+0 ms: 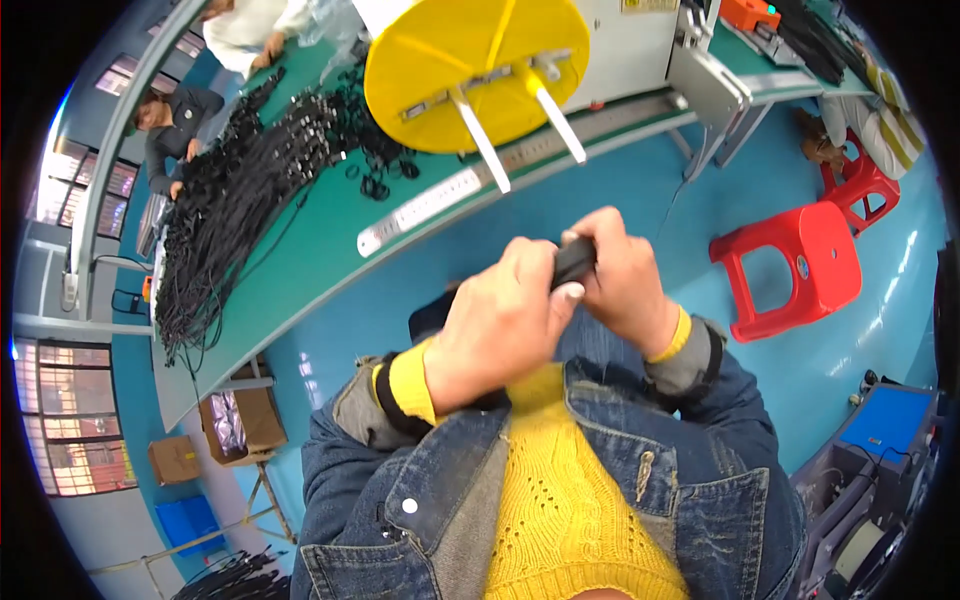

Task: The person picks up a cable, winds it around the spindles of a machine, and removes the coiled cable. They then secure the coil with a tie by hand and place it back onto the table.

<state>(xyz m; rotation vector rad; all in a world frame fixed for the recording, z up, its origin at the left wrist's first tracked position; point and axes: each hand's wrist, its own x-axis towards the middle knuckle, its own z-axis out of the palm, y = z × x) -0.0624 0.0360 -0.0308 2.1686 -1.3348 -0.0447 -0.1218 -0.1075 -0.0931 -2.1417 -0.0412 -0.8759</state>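
Both my hands meet in front of my chest around a small black part (574,262). My left hand (497,325) grips it from below with the thumb pressed on its lower end. My right hand (628,281) closes over its upper end from the right. Most of the part is hidden by my fingers. I wear a blue denim jacket over a yellow knit sweater. A large yellow disc (470,60) with white arms stands above the green workbench (330,235) ahead of my hands.
A long heap of black cables (235,195) and loose black rings cover the bench's left side. A metal ruler (425,205) lies along its edge. Two other people work at the far left. Red plastic stools (795,265) stand right. Cardboard boxes (240,425) sit under the bench.
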